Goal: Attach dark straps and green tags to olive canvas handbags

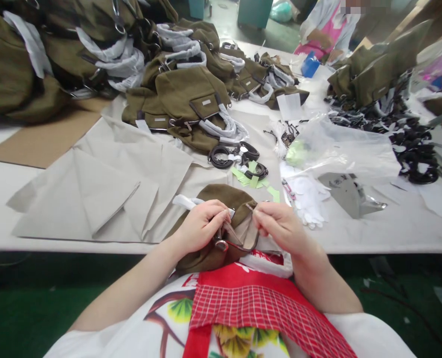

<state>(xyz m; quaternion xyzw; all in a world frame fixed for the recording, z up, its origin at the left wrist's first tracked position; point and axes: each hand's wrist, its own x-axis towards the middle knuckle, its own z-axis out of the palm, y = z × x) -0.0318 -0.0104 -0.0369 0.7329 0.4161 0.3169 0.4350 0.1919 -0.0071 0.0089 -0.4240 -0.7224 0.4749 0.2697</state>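
An olive-brown handbag (217, 194) lies at the table's front edge against my red apron. Its zipped opening gapes, and the beige lining (248, 231) shows inside. My left hand (209, 221) is closed on the bag's rim, close to a white-wrapped handle (186, 201) and a metal ring (221, 244). On the opposite side of the opening, my right hand (275, 221) pinches the edge of the bag with its fingers curled in. The exact spot under each set of fingertips is hidden.
More olive bags (191, 99) are heaped at the back left. Coiled black straps (221, 156) and green slips (254, 179) lie ahead. White gloves (306, 194), clear plastic (348, 144) and a grey metal piece (351, 194) are to the right. A co-worker (325, 30) sits across the table.
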